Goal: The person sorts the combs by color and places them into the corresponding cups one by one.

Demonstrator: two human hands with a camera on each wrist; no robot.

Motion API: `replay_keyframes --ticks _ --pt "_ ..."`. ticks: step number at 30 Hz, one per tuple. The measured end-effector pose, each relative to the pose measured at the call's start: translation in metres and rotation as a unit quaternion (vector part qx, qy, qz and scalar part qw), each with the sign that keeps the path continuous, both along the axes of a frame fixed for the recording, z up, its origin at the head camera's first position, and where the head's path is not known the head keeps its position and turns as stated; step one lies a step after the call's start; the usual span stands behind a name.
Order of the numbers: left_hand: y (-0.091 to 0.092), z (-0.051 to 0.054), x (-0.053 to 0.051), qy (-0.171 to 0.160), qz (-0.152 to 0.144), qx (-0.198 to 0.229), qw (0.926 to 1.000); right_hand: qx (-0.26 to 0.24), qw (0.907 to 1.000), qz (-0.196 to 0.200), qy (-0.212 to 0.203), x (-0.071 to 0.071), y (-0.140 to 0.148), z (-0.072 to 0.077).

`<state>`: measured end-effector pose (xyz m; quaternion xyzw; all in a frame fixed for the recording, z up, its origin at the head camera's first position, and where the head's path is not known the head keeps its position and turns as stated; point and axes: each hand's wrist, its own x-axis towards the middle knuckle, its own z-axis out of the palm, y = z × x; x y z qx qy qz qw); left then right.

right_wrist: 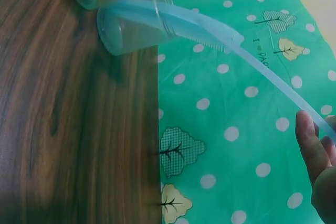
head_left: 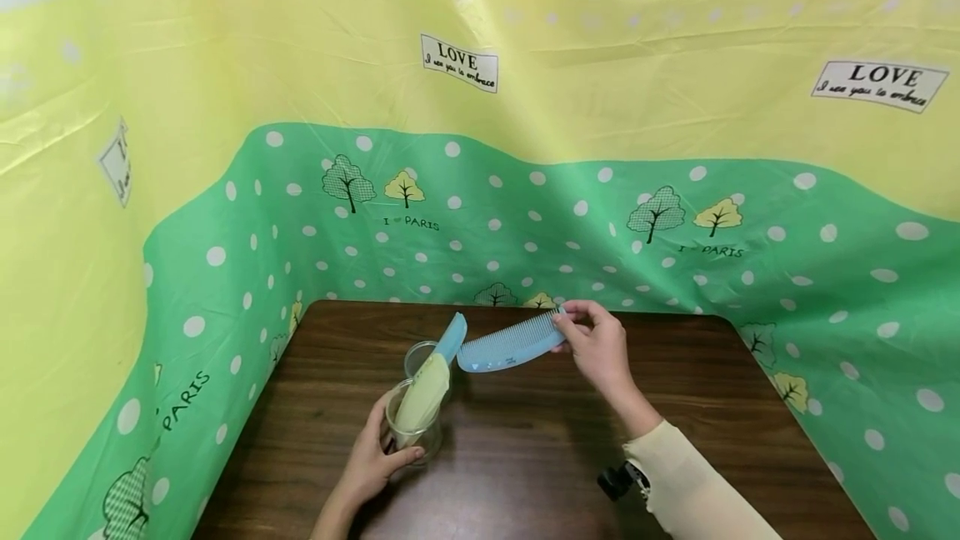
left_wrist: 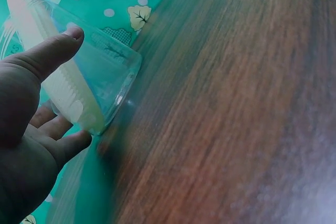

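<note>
My left hand (head_left: 375, 448) grips a clear plastic cup (head_left: 429, 443) from its left side, thumb in front. A pale yellow-green comb (head_left: 423, 397) leans inside this cup; whether there is more than one I cannot tell. Just behind stands a second clear cup (right_wrist: 118, 38) with a blue comb (head_left: 453, 338) sticking out of it. My right hand (head_left: 598, 347) pinches another blue comb (head_left: 513, 348) by its right end. That comb is held above the table, teeth upward in the head view, its far end near the blue comb in the rear cup.
A dark wood-grain table (head_left: 517, 473) lies under both hands. Green and yellow printed cloth (head_left: 517, 215) hangs around its back and sides. A black device (head_left: 618, 482) is at the right wrist, by the cream sleeve (head_left: 690, 482).
</note>
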<state>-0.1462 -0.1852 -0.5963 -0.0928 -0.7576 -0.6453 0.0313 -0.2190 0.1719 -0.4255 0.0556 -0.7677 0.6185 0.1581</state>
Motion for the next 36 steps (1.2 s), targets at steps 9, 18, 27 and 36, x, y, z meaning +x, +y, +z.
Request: replay_keyframes --ticks 9,18,27,36 --pt "0.000 0.001 0.001 -0.005 -0.003 0.005 1.0000 -0.006 0.9999 0.003 0.014 0.002 -0.007 0.005" --pt "0.000 0.000 0.000 -0.006 -0.010 0.017 0.9998 0.011 0.9993 0.001 0.035 0.003 -0.006 0.016" --pt "0.000 0.001 0.002 -0.003 -0.004 0.014 0.9999 0.013 0.9994 0.008 0.030 0.007 -0.019 0.027" --pt "0.001 0.000 0.001 -0.006 -0.004 0.014 0.9999 0.010 0.9990 0.018 0.040 -0.002 -0.036 0.021"
